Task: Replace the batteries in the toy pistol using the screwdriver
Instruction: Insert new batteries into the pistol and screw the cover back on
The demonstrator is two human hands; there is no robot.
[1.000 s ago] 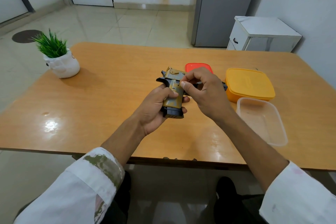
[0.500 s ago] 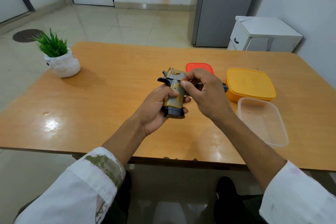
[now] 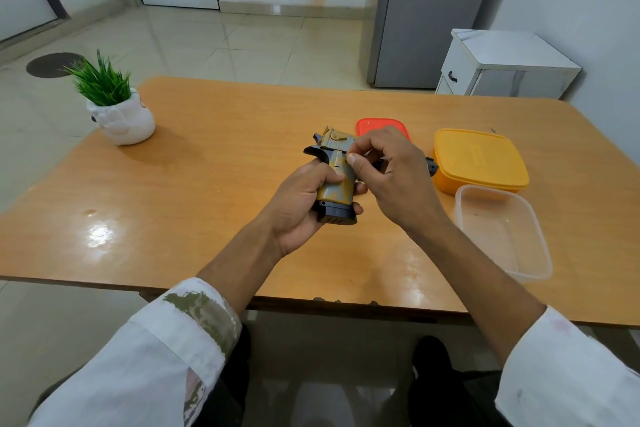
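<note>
I hold a tan and grey camouflage toy pistol (image 3: 337,192) above the middle of the wooden table (image 3: 207,184). My left hand (image 3: 298,208) grips its handle, with the black base pointing toward me. My right hand (image 3: 398,184) is over the pistol's body, thumb and forefinger pinching a thin screwdriver (image 3: 378,163) against the pistol's side. The screwdriver is mostly hidden by my fingers. The barrel's black tip pokes out to the right of my right hand.
An orange lidded box (image 3: 481,159) and an open clear plastic container (image 3: 502,229) sit at the right. A red lid (image 3: 377,125) lies behind the pistol. A small potted plant (image 3: 121,118) stands at the far left. A white cabinet stands beyond the table.
My right thumb and forefinger have shifted slightly at the pistol's side. The left hand and pistol stay almost still.
</note>
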